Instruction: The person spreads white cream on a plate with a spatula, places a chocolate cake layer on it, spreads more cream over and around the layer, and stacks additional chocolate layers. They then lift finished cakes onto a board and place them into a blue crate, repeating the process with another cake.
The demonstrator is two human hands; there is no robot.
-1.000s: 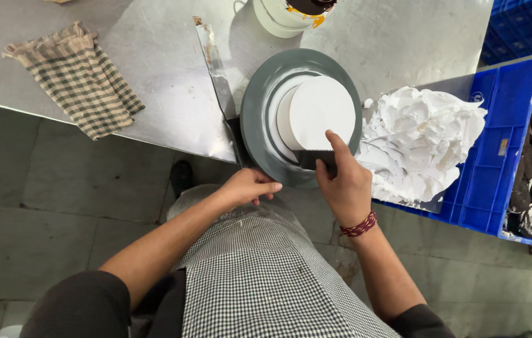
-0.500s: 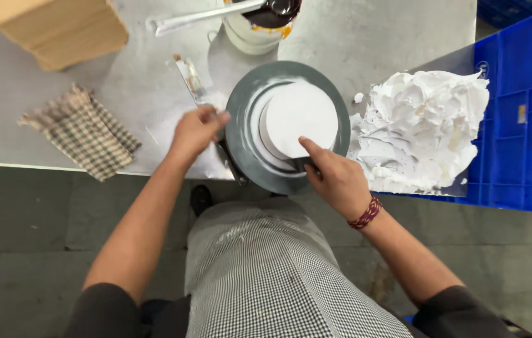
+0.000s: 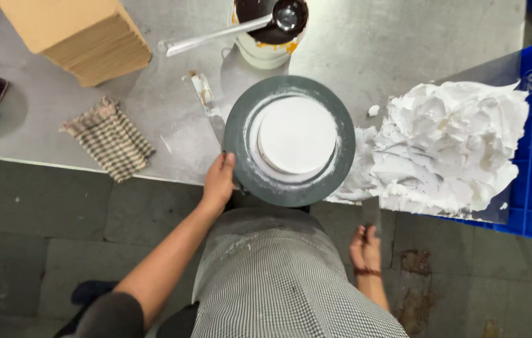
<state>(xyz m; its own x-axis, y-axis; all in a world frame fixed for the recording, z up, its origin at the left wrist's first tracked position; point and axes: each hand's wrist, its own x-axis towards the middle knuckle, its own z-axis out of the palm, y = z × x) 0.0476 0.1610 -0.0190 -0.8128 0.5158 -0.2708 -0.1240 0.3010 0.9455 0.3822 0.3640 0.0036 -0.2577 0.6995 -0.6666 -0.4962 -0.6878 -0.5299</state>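
A brown-and-white checked cloth (image 3: pixel 109 137) lies on the steel table (image 3: pixel 403 44), well left of my work. My left hand (image 3: pixel 219 181) grips the near-left rim of the round dark-grey turntable (image 3: pixel 241 125), fingers curled onto it. A flat white frosted cake (image 3: pixel 297 134) sits centred on that turntable. My right hand (image 3: pixel 364 247) hangs below the table edge; I cannot tell whether it holds anything. A white cream heap (image 3: pixel 447 147) lies on the right.
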